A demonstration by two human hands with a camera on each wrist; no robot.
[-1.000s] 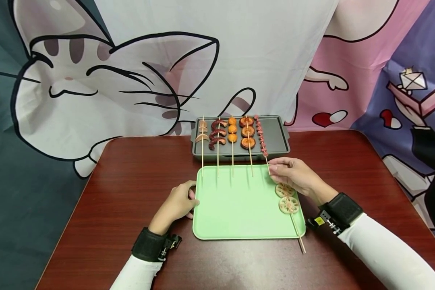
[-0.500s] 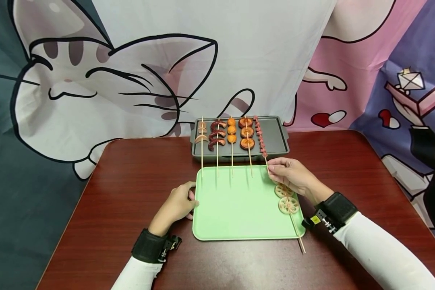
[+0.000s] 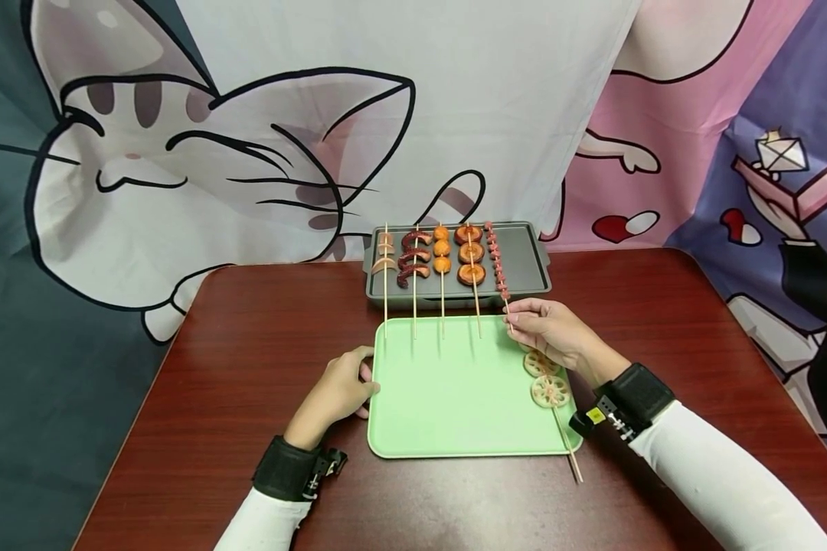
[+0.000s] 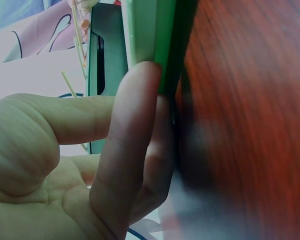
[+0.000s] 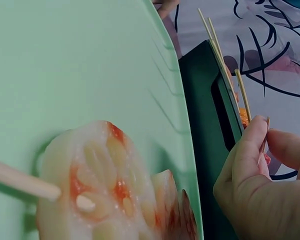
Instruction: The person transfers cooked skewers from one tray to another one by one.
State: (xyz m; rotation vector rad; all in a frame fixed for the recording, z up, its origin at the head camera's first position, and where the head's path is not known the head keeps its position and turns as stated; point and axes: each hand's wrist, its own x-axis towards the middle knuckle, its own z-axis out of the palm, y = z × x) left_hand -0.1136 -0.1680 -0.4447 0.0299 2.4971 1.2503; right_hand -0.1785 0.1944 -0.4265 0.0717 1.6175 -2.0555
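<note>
My left hand (image 3: 338, 389) grips the left edge of a light green tray (image 3: 455, 413), thumb on the rim and fingers at its side; the left wrist view shows this pinch on the tray's edge (image 4: 145, 35). With thumb and fingertips, my right hand (image 3: 554, 334) pinches the bare stick end of a skewer of small pink pieces (image 3: 498, 264). That skewer lies on a dark grey grill pan (image 3: 527, 268) behind the tray. A lotus root skewer (image 3: 550, 391) rests on the tray's right side, partly hidden under the right hand; its stick overhangs the front edge.
On the pan lie skewers of pale slices (image 3: 384, 264), dark red curled tentacle-like pieces (image 3: 413, 256), orange balls (image 3: 442, 246) and mushroom-like rounds (image 3: 472, 252). Their sticks reach over the tray's back edge. The brown table (image 3: 248, 337) meets a printed cloth (image 3: 262, 153) behind.
My right wrist has shifted slightly left while its fingers keep their pinch on the pink skewer's stick. The left hand and tray stay in place.
</note>
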